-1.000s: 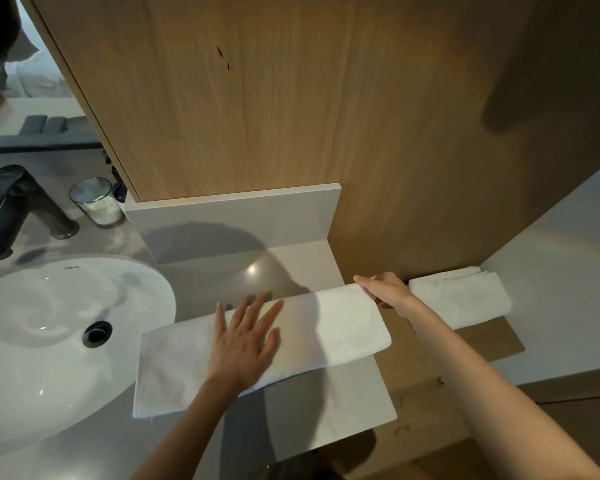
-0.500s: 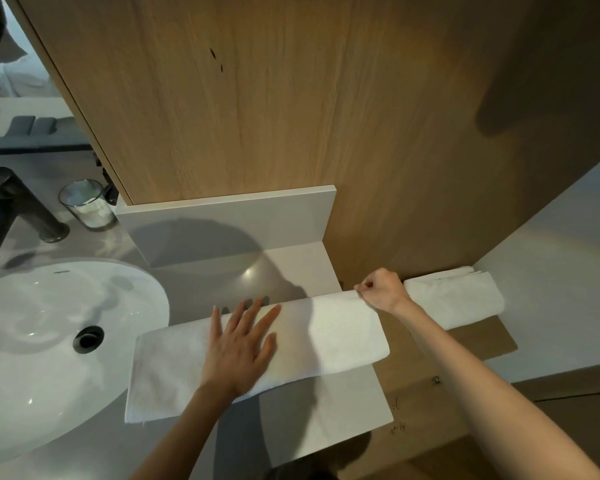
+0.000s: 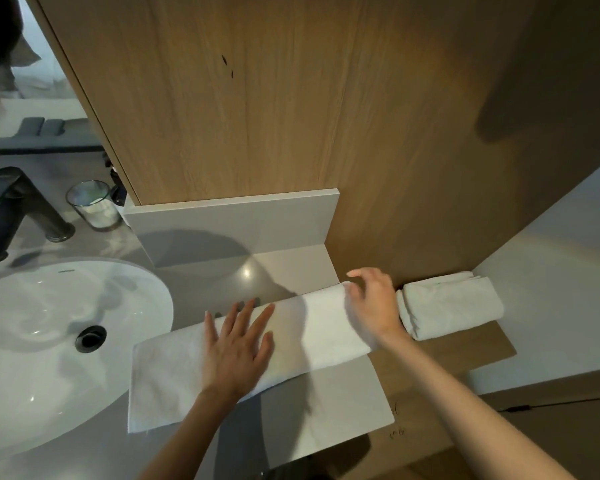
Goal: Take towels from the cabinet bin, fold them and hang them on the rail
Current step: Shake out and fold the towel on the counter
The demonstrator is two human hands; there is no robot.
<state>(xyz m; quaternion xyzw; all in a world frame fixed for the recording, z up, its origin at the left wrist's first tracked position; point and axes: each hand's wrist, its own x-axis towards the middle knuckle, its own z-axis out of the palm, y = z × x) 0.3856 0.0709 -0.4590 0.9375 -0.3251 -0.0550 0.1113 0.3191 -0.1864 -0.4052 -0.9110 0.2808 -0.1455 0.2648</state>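
While the left hand (image 3: 238,348) presses flat on the folded towel (image 3: 167,375) on the counter (image 3: 326,420), the right hand (image 3: 371,306) hovers loose-fingered over its end, holding nothing. Soft, light, floppy cloth, I'd judge; best pinched at the corners beneath those right fingers.

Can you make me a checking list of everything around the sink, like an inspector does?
Surface: grey countertop, smooth, with a white sink set in it.
Job's things: a long towel lies flat across the countertop; a folded towel sits on the wooden ledge to its right. No rail in view.
Clutter: a glass and a dark faucet behind the sink.
Hands: left hand presses flat on the long towel; right hand at its right end, fingers relaxed, blurred.
Cables: nothing seen.
Surroundings: wooden wall panel; mirror at the left.
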